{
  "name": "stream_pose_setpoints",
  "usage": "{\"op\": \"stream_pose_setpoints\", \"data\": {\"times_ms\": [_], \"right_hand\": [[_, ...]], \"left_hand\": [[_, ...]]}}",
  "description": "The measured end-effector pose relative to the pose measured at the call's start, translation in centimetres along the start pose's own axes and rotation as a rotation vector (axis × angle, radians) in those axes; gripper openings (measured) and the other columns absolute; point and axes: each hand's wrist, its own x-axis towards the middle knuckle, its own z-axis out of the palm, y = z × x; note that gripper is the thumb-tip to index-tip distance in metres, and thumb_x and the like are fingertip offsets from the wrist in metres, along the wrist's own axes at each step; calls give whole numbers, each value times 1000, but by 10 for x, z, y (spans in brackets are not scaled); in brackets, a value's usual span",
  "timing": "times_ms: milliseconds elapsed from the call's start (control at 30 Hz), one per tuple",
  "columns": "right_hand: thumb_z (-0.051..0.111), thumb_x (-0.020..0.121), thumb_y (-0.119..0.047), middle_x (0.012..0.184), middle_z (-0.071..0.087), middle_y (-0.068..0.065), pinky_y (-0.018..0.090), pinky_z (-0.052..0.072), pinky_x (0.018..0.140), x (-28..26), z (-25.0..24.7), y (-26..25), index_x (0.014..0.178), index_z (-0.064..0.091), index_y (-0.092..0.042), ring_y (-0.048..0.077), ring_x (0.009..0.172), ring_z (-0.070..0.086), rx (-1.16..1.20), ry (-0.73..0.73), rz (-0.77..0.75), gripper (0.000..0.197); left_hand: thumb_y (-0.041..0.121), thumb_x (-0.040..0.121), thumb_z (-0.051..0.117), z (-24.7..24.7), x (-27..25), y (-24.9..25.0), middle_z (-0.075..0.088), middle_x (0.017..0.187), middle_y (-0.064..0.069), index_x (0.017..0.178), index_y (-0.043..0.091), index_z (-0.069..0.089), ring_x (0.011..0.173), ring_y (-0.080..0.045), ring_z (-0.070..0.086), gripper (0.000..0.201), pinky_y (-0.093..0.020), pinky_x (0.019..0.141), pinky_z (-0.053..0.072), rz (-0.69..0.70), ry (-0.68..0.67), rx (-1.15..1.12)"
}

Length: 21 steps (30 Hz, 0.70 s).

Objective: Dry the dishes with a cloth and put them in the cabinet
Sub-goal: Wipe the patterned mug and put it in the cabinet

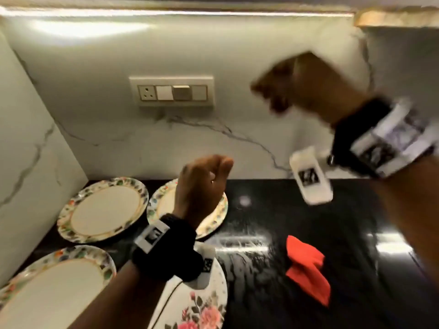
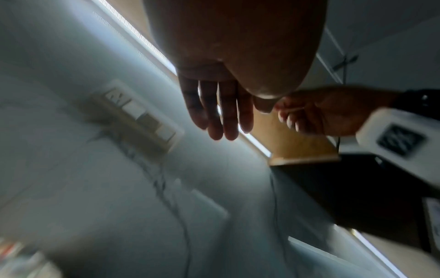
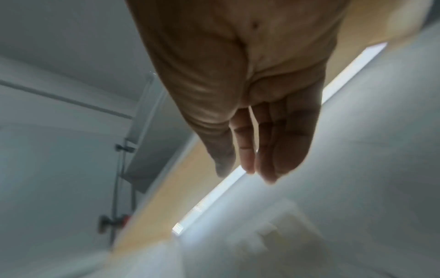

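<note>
Several floral-rimmed plates lie on the black counter [image 1: 332,233] at the left: one at the back left [image 1: 104,210], one half behind my left wrist [image 1: 213,224], one with pink roses [image 1: 197,305] at the front. A crumpled red cloth [image 1: 306,269] lies on the counter to their right. My left hand [image 1: 204,181] is raised above the plates, fingers relaxed and empty; the left wrist view shows them straight [image 2: 219,116]. My right hand [image 1: 285,86] is blurred, higher up near the wall, holding nothing, its fingers loose [image 3: 259,150].
A white marble backsplash with a socket and switch panel [image 1: 171,92] stands behind the counter. A side wall closes the left. The wooden underside of an upper cabinet [image 1: 392,17] with a light strip runs overhead. The counter surface looks wet and shiny.
</note>
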Motion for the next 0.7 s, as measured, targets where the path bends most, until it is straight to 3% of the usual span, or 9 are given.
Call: {"op": "stream_pose_setpoints", "data": {"times_ms": [67, 100, 200, 267, 400, 500, 567, 667, 700], "right_hand": [[73, 81, -32, 66, 70, 13, 38, 57, 65, -46, 30, 89, 81, 72, -10, 27, 61, 67, -119, -140, 140, 23], [75, 79, -34, 74, 72, 11, 39, 57, 70, -76, 50, 133, 85, 73, -13, 27, 70, 69, -211, -230, 259, 22], [76, 73, -44, 120, 64, 6, 31, 49, 92, -153, 99, 228, 118, 63, -29, 25, 109, 62, -504, -592, 536, 50], [76, 71, -44, 130, 49, 12, 31, 46, 98, -193, 124, 260, 133, 48, -36, 31, 116, 55, -546, -709, 596, 68], [59, 89, -43, 127, 43, 12, 31, 50, 90, -236, 154, 286, 136, 45, -33, 30, 99, 65, -484, -589, 550, 50], [55, 94, -23, 113, 52, 3, 19, 52, 76, -241, 156, 273, 112, 58, -31, 10, 79, 69, -380, -542, 441, 21], [58, 86, -3, 94, 55, -6, 9, 43, 65, -237, 154, 271, 103, 61, -27, -2, 71, 63, -331, -534, 394, 29], [69, 67, -3, 92, 65, -9, 21, 45, 75, -224, 155, 257, 97, 65, -37, 14, 92, 64, -142, -434, 488, 46], [70, 64, -3, 91, 68, -10, 19, 46, 75, -220, 156, 249, 92, 65, -40, 14, 90, 65, -67, -413, 470, 47]], "left_hand": [[42, 92, 48, 43, -37, 3, 70, 76, 2, 86, 19, 70, 72, -22, 65, 33, -38, 65, 50, -69, -126, 6], [40, 92, 50, 62, -53, 3, 71, 77, 2, 86, 20, 71, 72, -22, 65, 30, -36, 65, 50, -103, -190, 0], [40, 91, 47, 106, -92, 5, 72, 83, 3, 88, 20, 71, 78, -19, 66, 31, -30, 67, 48, -180, -365, 30], [41, 91, 47, 122, -111, 4, 72, 85, 3, 89, 20, 71, 81, -18, 65, 32, -31, 69, 47, -230, -430, 52], [38, 93, 54, 125, -141, 5, 71, 86, 5, 91, 21, 70, 80, -14, 63, 24, -32, 70, 49, -375, -437, 93], [37, 91, 56, 108, -166, -7, 71, 86, 7, 91, 24, 71, 79, -12, 63, 19, -30, 69, 50, -508, -343, 129], [29, 90, 60, 87, -190, -20, 72, 86, 5, 90, 22, 72, 81, -13, 64, 14, -28, 72, 50, -609, -230, 162], [17, 87, 65, 47, -235, -40, 70, 98, -3, 92, 16, 71, 98, -23, 62, 9, -32, 86, 48, -818, 1, 267], [15, 85, 66, 32, -250, -44, 66, 107, -7, 95, 15, 70, 106, -28, 57, 11, -36, 93, 43, -892, 73, 357]]}}
